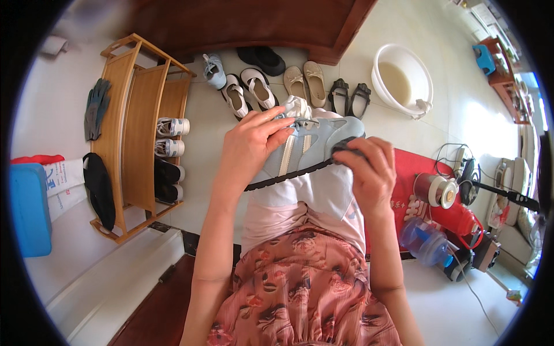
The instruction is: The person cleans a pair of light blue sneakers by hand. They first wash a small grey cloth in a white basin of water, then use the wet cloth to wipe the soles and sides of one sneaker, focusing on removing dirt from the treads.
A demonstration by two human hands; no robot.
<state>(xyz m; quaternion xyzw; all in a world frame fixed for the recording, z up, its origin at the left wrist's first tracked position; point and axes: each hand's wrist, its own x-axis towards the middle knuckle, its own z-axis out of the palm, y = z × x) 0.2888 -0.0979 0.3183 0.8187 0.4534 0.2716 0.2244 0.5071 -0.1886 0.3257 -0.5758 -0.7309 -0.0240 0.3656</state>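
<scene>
A light blue-grey sneaker (318, 145) with cream side stripes and a black sole is held sideways above my lap. My left hand (255, 138) grips it at the laces, fingers over the top and thumb against the side. In my right hand (372, 168) is a dark grey cloth or sponge (346, 149), pressed to the sneaker's right end. A bunched white cloth (297, 106) shows just behind the laces; what it rests on is hidden. Beneath the sneaker are my light trousers (277, 216).
Several shoes stand ahead, including beige flats (315, 84), black sandals (339, 98) and a light blue sneaker (214, 71). A white basin (426, 71) holds cloudy water. Left is a wooden shoe rack (145, 129); right, a water bottle (426, 242) and a kettle (428, 190) near a red mat (407, 166).
</scene>
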